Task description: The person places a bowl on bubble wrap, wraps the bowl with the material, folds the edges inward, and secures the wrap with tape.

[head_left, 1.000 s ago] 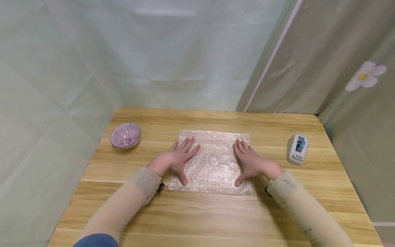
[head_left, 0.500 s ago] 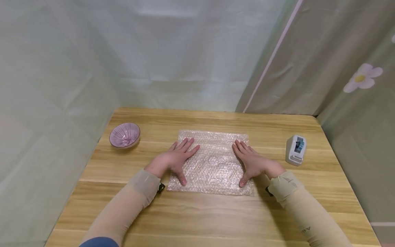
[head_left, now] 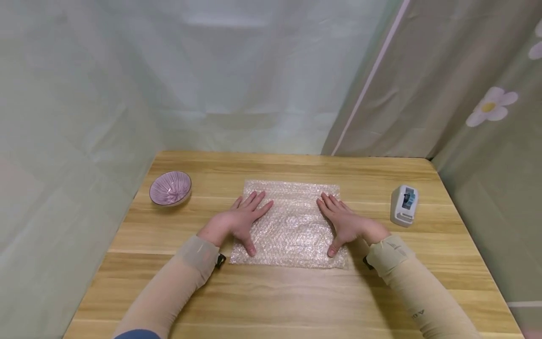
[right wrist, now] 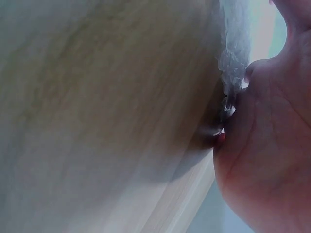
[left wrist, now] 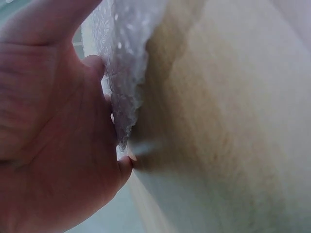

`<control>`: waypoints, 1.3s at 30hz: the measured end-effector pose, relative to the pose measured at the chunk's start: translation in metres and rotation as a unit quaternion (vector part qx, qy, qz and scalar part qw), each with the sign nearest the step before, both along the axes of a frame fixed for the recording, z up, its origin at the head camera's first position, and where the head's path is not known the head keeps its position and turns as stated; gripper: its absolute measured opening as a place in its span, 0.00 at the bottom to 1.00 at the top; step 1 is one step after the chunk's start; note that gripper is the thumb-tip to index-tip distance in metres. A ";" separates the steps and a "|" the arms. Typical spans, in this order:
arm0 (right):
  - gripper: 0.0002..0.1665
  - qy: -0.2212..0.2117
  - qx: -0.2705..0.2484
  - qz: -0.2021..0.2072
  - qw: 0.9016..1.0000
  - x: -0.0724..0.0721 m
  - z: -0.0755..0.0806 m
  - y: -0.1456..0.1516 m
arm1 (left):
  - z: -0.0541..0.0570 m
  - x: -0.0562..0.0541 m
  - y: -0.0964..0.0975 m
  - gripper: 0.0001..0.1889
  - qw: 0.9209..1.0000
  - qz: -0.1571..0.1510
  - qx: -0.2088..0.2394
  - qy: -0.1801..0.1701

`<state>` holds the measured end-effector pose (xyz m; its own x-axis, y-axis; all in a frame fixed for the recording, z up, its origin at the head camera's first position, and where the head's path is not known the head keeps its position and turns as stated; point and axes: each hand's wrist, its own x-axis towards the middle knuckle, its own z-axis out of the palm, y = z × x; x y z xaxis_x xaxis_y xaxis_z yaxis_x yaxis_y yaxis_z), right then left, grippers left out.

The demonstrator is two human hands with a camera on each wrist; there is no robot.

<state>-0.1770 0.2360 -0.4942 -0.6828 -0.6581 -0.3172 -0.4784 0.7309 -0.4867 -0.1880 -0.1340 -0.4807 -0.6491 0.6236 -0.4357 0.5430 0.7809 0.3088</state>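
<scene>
Head view shows a clear, rectangular sheet of plastic bubble wrap point(head_left: 292, 230) lying flat on a pale, wood-grained table point(head_left: 271, 301). The left hand point(head_left: 240, 222) rests on the sheet's left side and the right hand point(head_left: 346, 225) on its right side, both spread wide and gripping nothing. Well left of the sheet sits a round, purple-streaked bowl point(head_left: 171, 188); well right of it, a white, oblong tape dispenser point(head_left: 401, 214). The blurred wrist views leave firmness of contact hard to judge.
</scene>
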 end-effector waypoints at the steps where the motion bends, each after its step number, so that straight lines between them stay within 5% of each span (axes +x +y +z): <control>1: 0.98 -0.001 0.001 -0.002 1.000 0.000 -0.001 0.000 | 0.000 0.000 0.000 0.84 1.000 0.000 0.003 0.001; 39: 0.98 -0.003 0.028 -0.012 1.000 0.002 0.003 -0.005 | -0.004 -0.001 -0.007 0.83 1.000 -0.013 0.024 -0.004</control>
<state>-0.1746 0.2311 -0.4909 -0.6968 -0.6221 -0.3570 -0.4571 0.7687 -0.4474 -0.1890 -0.1410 -0.4842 -0.6288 0.6609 -0.4096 0.5604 0.7504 0.3504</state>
